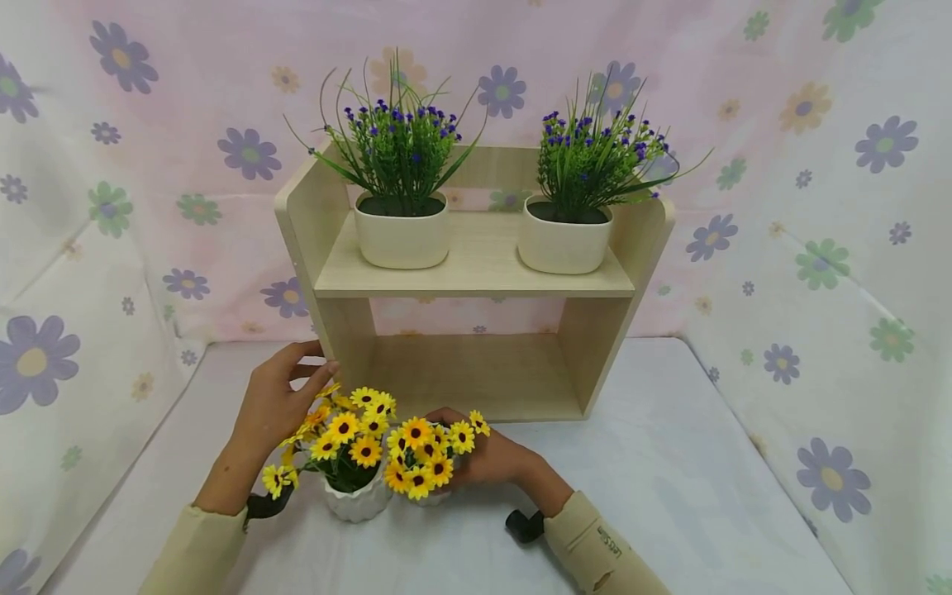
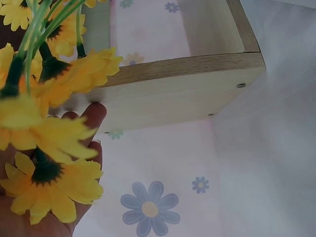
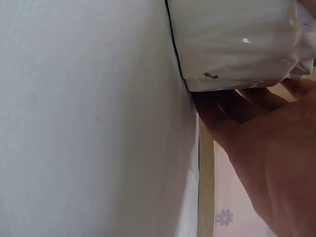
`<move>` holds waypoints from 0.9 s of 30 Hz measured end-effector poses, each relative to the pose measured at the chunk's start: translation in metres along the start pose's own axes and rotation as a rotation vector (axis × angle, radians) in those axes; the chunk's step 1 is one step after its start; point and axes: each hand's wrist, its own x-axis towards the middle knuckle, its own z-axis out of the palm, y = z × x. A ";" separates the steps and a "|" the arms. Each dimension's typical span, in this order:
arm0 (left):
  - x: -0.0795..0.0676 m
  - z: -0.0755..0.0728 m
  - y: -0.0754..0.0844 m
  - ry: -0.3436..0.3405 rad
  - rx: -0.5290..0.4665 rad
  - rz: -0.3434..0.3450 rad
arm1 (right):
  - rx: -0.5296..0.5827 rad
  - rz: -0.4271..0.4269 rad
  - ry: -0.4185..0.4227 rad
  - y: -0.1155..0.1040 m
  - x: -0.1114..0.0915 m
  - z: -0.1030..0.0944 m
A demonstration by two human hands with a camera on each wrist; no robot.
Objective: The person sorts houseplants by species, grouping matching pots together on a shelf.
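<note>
Two white pots of yellow artificial daisies stand on the table before a wooden shelf [image 1: 476, 287]. My left hand [image 1: 277, 401] reaches behind the left daisy pot [image 1: 359, 502], its fingertips at the shelf's left side panel. In the left wrist view, extended fingers [image 2: 94, 116] lie against the panel's outer face, partly hidden by yellow daisies [image 2: 61, 185]. My right hand [image 1: 487, 456] holds the right daisy pot [image 1: 435, 499] from behind and its right side. The right wrist view has bent fingers [image 3: 222, 116] against the white pot [image 3: 237, 44], its base at the tabletop.
Two cream pots of purple flowers, a left one [image 1: 402, 240] and a right one [image 1: 565, 245], stand on the upper shelf board. Below is the lower compartment [image 1: 476, 372]. A white cloth [image 1: 669, 496] covers the table. Flower-printed curtains [image 1: 811, 207] hang at the back and sides.
</note>
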 end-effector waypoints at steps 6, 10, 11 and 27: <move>0.000 0.001 0.001 0.000 0.006 0.006 | -0.006 -0.008 0.031 0.003 -0.005 -0.005; 0.000 0.002 0.002 0.001 0.007 0.012 | -0.026 0.001 0.056 -0.010 -0.009 -0.013; 0.000 0.002 0.002 0.000 0.005 0.012 | -0.024 0.004 0.062 -0.014 -0.011 -0.015; 0.000 0.001 0.000 -0.006 0.003 0.005 | -0.072 0.010 0.274 -0.014 -0.027 -0.051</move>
